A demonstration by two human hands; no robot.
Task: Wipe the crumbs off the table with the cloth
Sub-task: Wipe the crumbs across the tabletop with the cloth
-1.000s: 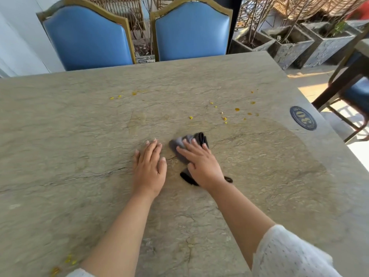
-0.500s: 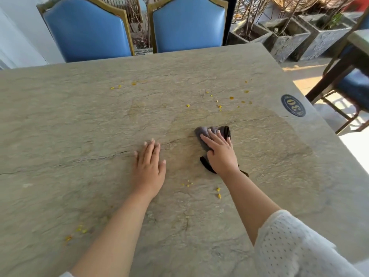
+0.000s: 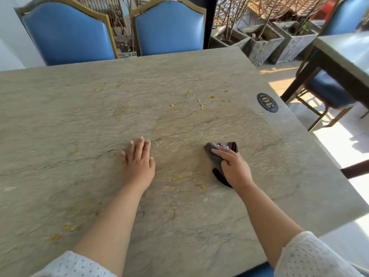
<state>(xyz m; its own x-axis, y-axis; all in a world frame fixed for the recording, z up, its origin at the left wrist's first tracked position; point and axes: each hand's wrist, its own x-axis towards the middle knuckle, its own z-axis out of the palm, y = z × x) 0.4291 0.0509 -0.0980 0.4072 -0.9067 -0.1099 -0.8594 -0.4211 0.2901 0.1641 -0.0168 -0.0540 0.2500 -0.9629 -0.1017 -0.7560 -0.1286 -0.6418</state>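
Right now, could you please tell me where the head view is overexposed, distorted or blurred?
Head view: sunlit floor at right is blown out white; wide-angle lens bows the table edges; the cloth under the right hand is slightly soft; the crumbs stay readable.

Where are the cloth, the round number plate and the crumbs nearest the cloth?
cloth (image 3: 214,156), head view, grey fold left of the fingers
number plate (image 3: 267,102), head view, its centre
crumbs (image 3: 202,186), head view, the largest yellow bit
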